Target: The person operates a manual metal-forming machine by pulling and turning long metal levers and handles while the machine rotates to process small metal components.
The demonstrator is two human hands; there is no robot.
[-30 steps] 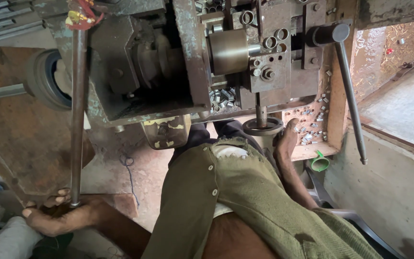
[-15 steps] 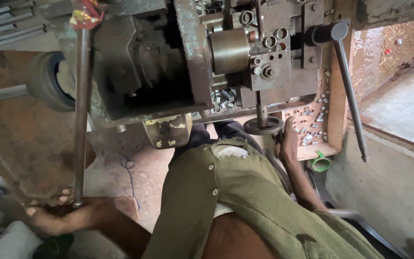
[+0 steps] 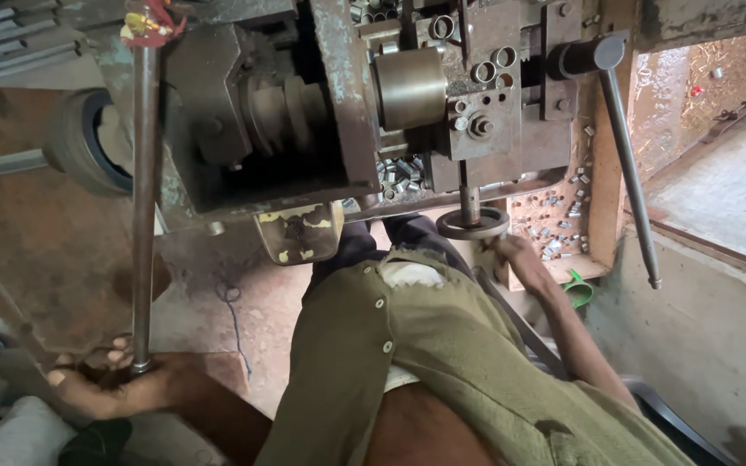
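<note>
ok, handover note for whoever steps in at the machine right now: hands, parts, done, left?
Left hand: wrapped around the lower end of the long lever bar, which stands near upright.
Right hand: on the small handwheel beneath the machine head; grip hidden.
Parts: small metal pieces scattered in the tray right of the wheel, more below the brass cylinder. Second handle untouched.
Done: some pieces are out.
Left: cannot tell; both controls in hand.

packages: none | labels: none | signs: none | screens: none
</note>
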